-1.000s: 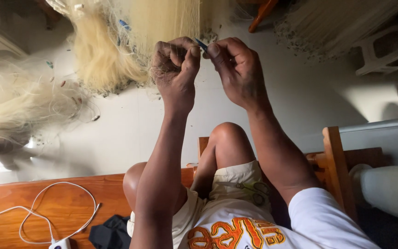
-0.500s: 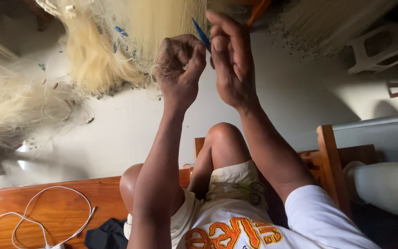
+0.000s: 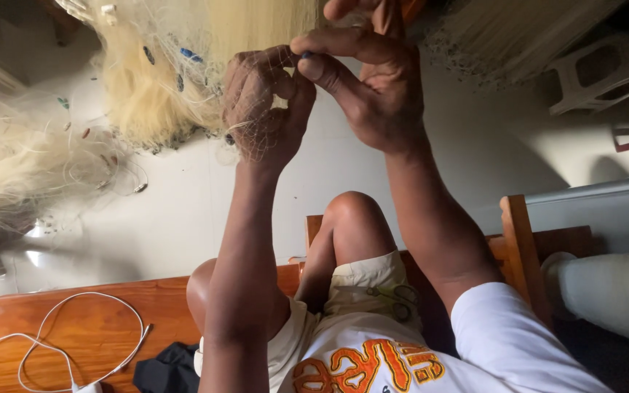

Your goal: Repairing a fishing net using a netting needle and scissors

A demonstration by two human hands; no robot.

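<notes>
A pale fishing net [image 3: 183, 80] hung before the person, fine mesh draped over the clenched left hand [image 3: 263, 102]. The right hand [image 3: 373, 87] pinched a small dark-blue tool [image 3: 306, 54], mostly hidden, beside it. The work looked midway: much netting remained heaped. One net, two hands, one white cable [image 3: 60, 342] lay on the wooden bench [image 3: 111, 320].

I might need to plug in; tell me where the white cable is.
In the head view, the white cable lies looped on the wooden bench at lower left, beside a dark cloth, left of the person's knee.
</notes>
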